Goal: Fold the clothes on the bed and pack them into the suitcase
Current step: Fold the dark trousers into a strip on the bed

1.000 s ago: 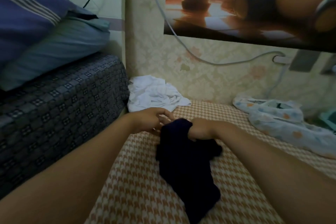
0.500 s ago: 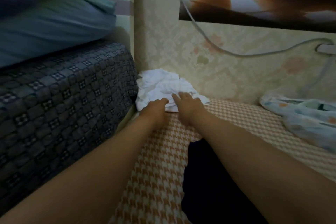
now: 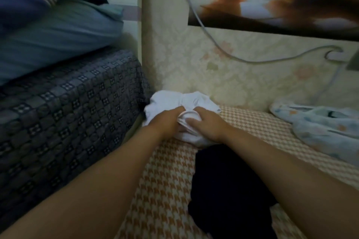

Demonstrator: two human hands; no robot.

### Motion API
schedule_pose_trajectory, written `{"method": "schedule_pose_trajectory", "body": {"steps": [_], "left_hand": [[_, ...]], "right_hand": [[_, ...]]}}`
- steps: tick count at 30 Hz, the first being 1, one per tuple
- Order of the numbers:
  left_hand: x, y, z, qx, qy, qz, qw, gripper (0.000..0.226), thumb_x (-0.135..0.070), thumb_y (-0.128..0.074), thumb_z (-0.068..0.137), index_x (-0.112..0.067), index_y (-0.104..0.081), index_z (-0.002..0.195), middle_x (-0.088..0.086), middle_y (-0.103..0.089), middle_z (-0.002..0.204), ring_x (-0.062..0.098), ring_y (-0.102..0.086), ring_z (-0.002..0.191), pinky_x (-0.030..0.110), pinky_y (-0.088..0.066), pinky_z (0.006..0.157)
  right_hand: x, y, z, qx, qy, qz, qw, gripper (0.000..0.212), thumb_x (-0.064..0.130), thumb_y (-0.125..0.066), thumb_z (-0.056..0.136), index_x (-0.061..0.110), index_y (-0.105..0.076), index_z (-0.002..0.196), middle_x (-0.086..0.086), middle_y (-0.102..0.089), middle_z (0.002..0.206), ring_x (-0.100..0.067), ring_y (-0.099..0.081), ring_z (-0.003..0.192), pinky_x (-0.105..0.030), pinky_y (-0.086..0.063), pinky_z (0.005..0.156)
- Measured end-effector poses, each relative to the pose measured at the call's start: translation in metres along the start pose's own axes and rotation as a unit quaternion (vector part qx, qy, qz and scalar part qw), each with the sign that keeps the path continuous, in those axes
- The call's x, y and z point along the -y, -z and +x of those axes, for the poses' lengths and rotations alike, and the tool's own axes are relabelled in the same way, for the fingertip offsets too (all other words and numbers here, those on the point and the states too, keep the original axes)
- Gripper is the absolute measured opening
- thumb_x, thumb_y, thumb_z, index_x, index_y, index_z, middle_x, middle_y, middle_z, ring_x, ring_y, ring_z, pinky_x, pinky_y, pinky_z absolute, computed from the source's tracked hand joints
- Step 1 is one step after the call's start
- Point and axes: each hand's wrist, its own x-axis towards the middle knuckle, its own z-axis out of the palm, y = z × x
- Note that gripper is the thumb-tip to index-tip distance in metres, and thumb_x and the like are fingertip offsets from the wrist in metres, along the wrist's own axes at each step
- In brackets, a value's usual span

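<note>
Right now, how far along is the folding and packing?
Early, it seems. No garment looks neatly folded, and no suitcase is in view. The dark garment lies loose on the houndstooth bedcover under the right forearm. In hand: both the left hand and right hand are gripping the crumpled white garment by the wall. The pale printed garment lies untouched at the right.
</note>
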Motion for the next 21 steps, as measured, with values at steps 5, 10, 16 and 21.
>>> {"method": "schedule_pose_trajectory", "body": {"steps": [5,10,16,21], "left_hand": [[-0.021,0.023,-0.032,0.099,-0.054,-0.04,0.993,0.033,-0.005,-0.049,0.097,-0.005,-0.055,0.13,0.012,-0.058,0.126,0.022,-0.054,0.115,0.03,-0.04,0.104],[-0.036,0.027,-0.076,0.199,-0.108,-0.03,0.974,0.042,-0.005,-0.048,0.1,-0.002,-0.044,0.142,0.016,-0.044,0.146,0.029,-0.041,0.134,0.031,-0.03,0.107],[-0.119,0.033,-0.173,0.233,-0.166,-0.126,0.95,0.022,-0.01,-0.047,0.099,-0.018,-0.065,0.109,0.005,-0.062,0.119,0.024,-0.056,0.109,0.03,-0.042,0.09],[-0.187,0.038,-0.253,0.331,-0.2,-0.069,0.92,0.032,-0.01,-0.048,0.095,-0.016,-0.063,0.123,0.006,-0.061,0.127,0.024,-0.056,0.115,0.035,-0.044,0.099]], "right_hand": [[0.0,0.007,-0.062,0.195,-0.028,-0.099,0.975,0.146,0.082,-0.078,0.043,0.039,0.006,0.155,0.012,-0.005,0.164,-0.016,-0.016,0.149,-0.045,-0.027,0.119],[0.002,0.027,-0.13,0.213,-0.039,-0.255,0.942,0.107,0.026,-0.073,0.085,0.042,0.008,0.153,-0.008,-0.018,0.161,-0.034,-0.036,0.14,-0.044,-0.039,0.109],[0.013,0.091,-0.244,0.126,-0.056,-0.406,0.903,0.059,0.016,-0.059,0.092,0.036,-0.035,0.142,-0.006,-0.038,0.143,-0.033,-0.042,0.124,-0.039,-0.041,0.092],[0.027,0.113,-0.346,0.193,-0.154,-0.361,0.899,0.061,0.023,-0.063,0.086,0.04,-0.036,0.138,-0.005,-0.04,0.137,-0.03,-0.041,0.123,-0.045,-0.035,0.101]]}}
